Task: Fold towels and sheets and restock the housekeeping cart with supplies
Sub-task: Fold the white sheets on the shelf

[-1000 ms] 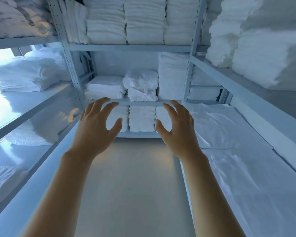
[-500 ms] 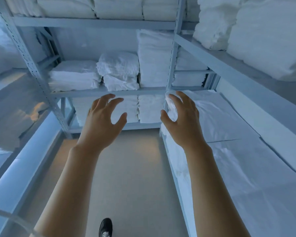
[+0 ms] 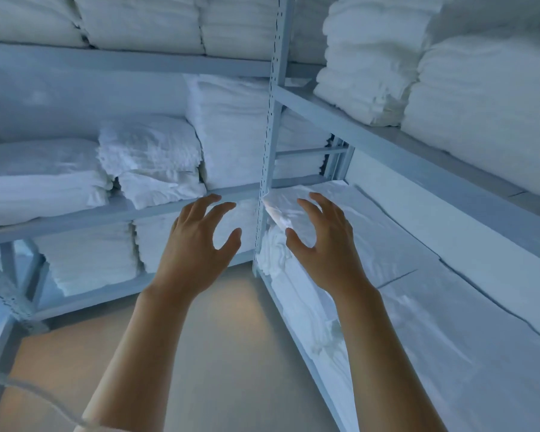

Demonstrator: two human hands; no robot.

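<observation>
Two bare forearms reach forward from the bottom of the view, palms down. The left hand [image 3: 197, 247] has its fingers spread and slightly bent, holding nothing, in the air in front of the front edge of a middle shelf [image 3: 113, 213]. The right hand [image 3: 321, 244] is likewise spread and holds nothing; it hovers over the near corner of a flat white sheet [image 3: 387, 244], whether touching it cannot be told. A clear gap separates the two hands, and a perforated metal upright [image 3: 267, 169] rises behind that gap.

The sheet lies across a low shelf along the right wall, and its crumpled edge hangs over the shelf's front edge. Left of the upright, the middle shelf carries folded white towels [image 3: 150, 154] beside a tall stack of folded linen [image 3: 228, 129]. More folded stacks [image 3: 88, 257] sit on the shelf below. Above, the top shelf [image 3: 131, 59] and the right upper shelf [image 3: 387, 132] hold thick white bundles [image 3: 368, 63].

Between the two shelving units runs a strip of bare pale floor [image 3: 225, 353] beneath the forearms.
</observation>
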